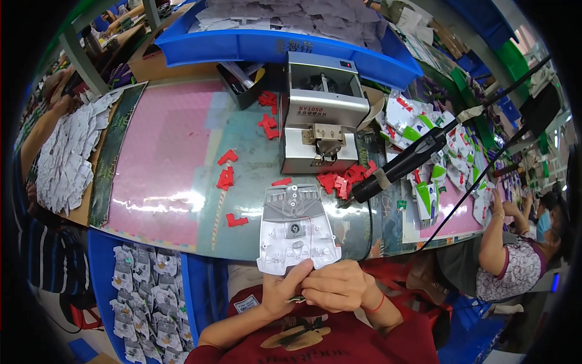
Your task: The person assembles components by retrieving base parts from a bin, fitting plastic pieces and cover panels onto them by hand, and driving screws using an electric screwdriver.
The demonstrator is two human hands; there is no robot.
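Observation:
A white-and-grey plastic shell half (297, 239) is held just in front of me, its inner side with screw posts facing up. A thin red wire runs down inside it. My left hand (280, 292) grips the shell's near edge, thumb on top. Close beside it, my right hand (338, 283) is closed, fingertips bent toward the left palm. A small green-edged piece (296, 299) peeks out under those fingertips; the rest is hidden. Beyond the shell lie a pile of red plastic pieces (339, 184) and a single red piece (236, 220).
A silver screw feeder (324, 112) stands behind the shell. A black electric screwdriver (403, 162) hangs at its right, near finished-looking white-green shells (427, 197). A blue bin (254, 48) spans the back; a blue crate of shells (185, 285) is lower left. Co-workers sit at both sides.

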